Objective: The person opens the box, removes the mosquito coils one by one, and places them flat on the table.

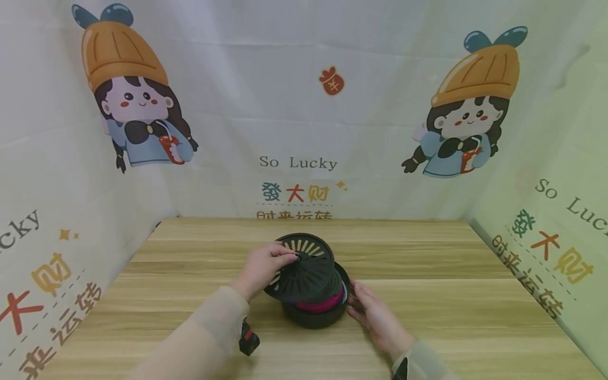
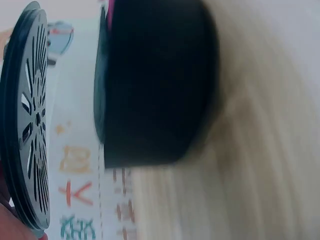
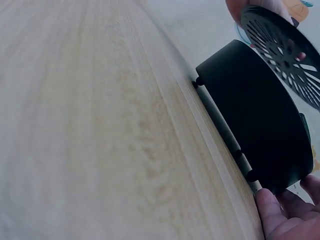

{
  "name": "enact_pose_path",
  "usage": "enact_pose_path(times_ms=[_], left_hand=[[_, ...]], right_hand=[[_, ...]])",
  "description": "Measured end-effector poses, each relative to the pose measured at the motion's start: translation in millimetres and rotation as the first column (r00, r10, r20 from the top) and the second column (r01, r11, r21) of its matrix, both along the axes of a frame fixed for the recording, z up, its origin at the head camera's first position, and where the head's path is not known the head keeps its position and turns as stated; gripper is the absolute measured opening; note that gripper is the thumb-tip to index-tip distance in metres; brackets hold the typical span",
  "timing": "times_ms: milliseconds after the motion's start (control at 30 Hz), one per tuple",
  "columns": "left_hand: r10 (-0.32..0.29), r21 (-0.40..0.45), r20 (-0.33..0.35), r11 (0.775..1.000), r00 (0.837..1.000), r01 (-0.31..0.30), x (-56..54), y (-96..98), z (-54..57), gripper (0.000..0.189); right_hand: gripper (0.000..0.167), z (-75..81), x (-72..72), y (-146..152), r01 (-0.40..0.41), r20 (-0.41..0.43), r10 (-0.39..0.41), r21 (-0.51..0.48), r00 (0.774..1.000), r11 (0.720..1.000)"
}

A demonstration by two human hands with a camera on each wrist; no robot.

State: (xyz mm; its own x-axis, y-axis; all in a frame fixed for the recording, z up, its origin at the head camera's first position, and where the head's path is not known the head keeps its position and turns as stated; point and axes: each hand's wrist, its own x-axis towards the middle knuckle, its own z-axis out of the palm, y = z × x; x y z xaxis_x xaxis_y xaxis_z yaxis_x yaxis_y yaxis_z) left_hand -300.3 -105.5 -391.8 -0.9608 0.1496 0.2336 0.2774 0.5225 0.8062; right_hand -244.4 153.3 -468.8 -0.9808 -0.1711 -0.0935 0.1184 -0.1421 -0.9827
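Lid [image 1: 307,281], black, round and slotted, is held above a black round container [image 1: 315,320] at the near middle of the table, with a gap between the two in both wrist views. The left hand [image 1: 265,265] reaches over the lid from the left, its thumb and fingers pinching it near the centre, so the lid lies directly beneath those fingertips. Magenta material [image 1: 322,305] and dark green material [image 1: 335,285] show in the container below the lid; what they belong to cannot be told. The right hand [image 1: 375,316] is just right of the container, fingers extended and touching its right wall low down, near the tabletop [image 1: 427,295]. Dark feet [image 3: 252,176] show under the container's base. Pale sleeves [image 1: 209,327] cover both forearms, and a small black device with a red mark [image 1: 249,338] sits by the left wrist. Beyond the far edge of the wood-grain tabletop hangs a pale cloth [image 1: 228,132] printed with lettering and cartoon figures in orange hats.
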Motion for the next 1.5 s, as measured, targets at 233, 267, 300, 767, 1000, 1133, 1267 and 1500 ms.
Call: enact_pose_path(times_ms=[233, 267, 300, 767, 1000, 1133, 1267, 1500], left_hand=[[0.088, -0.094, 0.020, 0.992, 0.996, -0.086, -7.0, -50.1, 8.2, 0.026], [0.098, -0.101, 0.024, 0.990, 0.995, -0.095, -7.6, -57.8, 8.4, 0.027], [0.110, -0.107, 0.029, 0.989, 0.994, -0.106, -8.1, -65.2, 8.2, 0.028], [0.203, -0.250, 0.038, 0.950, 0.978, -0.187, -13.7, -126.7, -34.1, 0.030], [0.198, -0.227, 0.047, 0.957, 0.979, -0.182, -15.9, -133.1, -45.7, 0.028], [0.197, -0.199, 0.054, 0.963, 0.979, -0.183, -16.7, -135.1, -49.5, 0.027], [0.196, -0.194, 0.057, 0.964, 0.979, -0.182, -18.7, -139.7, -55.1, 0.027], [0.192, -0.188, 0.065, 0.966, 0.979, -0.177, -20.7, -145.9, -62.4, 0.026]], right_hand=[[0.061, -1.1, -1.0, 0, -0.004, 0.000, 0.004, -0.004, 1.000, 1.000], [0.060, -1.3, -1.0, 0, -0.001, 0.001, 0.001, -0.004, 1.000, 1.000], [0.059, -1.2, -1.0, 0, 0.006, 0.008, -0.005, -0.009, 1.000, 1.000], [0.057, 1.1, 0.8, 0, 0.007, 0.008, -0.007, -0.005, 1.000, 1.000], [0.059, -0.3, -1.1, 1, -0.006, 0.002, 0.006, -0.008, 1.000, 1.000], [0.059, 0.3, -0.1, 1, -0.001, 0.002, 0.001, -0.011, 1.000, 1.000], [0.057, 0.7, 0.5, 1, 0.008, 0.007, -0.008, -0.013, 1.000, 1.000], [0.057, -0.5, 0.6, 1, 0.007, 0.003, -0.007, -0.003, 1.000, 1.000]])
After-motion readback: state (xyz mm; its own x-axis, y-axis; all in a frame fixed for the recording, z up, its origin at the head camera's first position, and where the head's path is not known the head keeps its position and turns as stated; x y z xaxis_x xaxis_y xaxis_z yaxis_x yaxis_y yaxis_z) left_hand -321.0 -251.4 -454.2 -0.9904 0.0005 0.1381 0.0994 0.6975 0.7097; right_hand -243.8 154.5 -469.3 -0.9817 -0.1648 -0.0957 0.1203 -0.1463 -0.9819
